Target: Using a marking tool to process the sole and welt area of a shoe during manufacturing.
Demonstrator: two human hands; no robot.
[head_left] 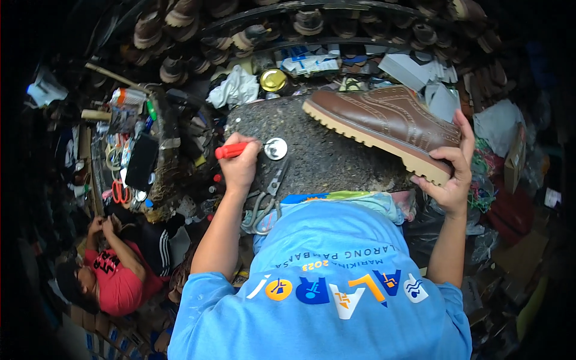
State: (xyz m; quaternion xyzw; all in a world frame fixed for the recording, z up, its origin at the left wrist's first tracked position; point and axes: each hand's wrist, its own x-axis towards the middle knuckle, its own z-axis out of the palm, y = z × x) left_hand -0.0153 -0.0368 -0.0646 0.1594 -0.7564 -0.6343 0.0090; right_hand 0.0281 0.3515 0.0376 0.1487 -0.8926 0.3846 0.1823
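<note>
My right hand (453,165) grips a brown leather brogue shoe (378,123) by its heel end. The shoe is held on its side above the worktop, its toe to the left and its tan lugged sole toward me. In my left hand (241,165) is a red-handled tool (231,150), fingers wrapped round the handle. Its thin tip reaches a small round white lid or dish (276,149) on the dark rough work surface (312,162). Just below the dish lies a pair of grey-handled scissors or shears (268,198), near my left wrist.
A gold-lidded tin (273,80) and a crumpled white cloth (235,88) sit at the far edge. Shoes (308,21) line the racks behind. Scissors with red handles (120,192) and a dark phone-like slab (141,162) lie left. Another person in red (123,279) sits lower left.
</note>
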